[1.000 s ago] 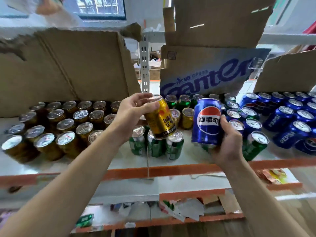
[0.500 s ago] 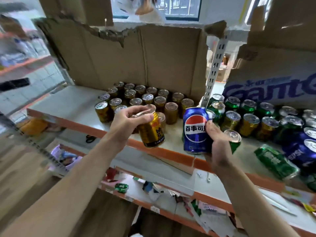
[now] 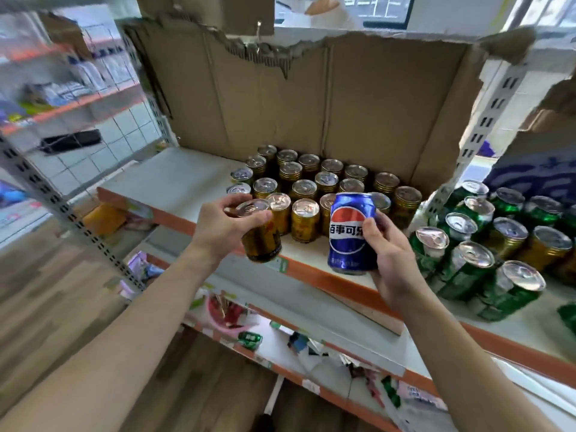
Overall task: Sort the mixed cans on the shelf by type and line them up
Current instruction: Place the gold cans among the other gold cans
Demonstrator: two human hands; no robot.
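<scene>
Left hand (image 3: 219,226) grips a gold can (image 3: 260,233) by its top, held upright at the shelf's (image 3: 174,179) front edge, just left of the gold can block (image 3: 314,185). Right hand (image 3: 394,260) grasps a blue Pepsi can (image 3: 350,233) upright, in front of that block. Green cans (image 3: 473,260) crowd the next bay right. Torn cardboard (image 3: 311,98) backs the gold block.

The cylindrical blue metal cola can (image 3: 350,235) has a smooth, glossy printed skin. The cylindrical gold metal can (image 3: 263,244) shines darker, its silver lid bright. The green metal cans (image 3: 461,275) gleam too. The brown corrugated cardboard backing (image 3: 311,98) is matt, its torn top edge rough. The off-white shelf board (image 3: 174,179) looks matt and smooth.
</scene>
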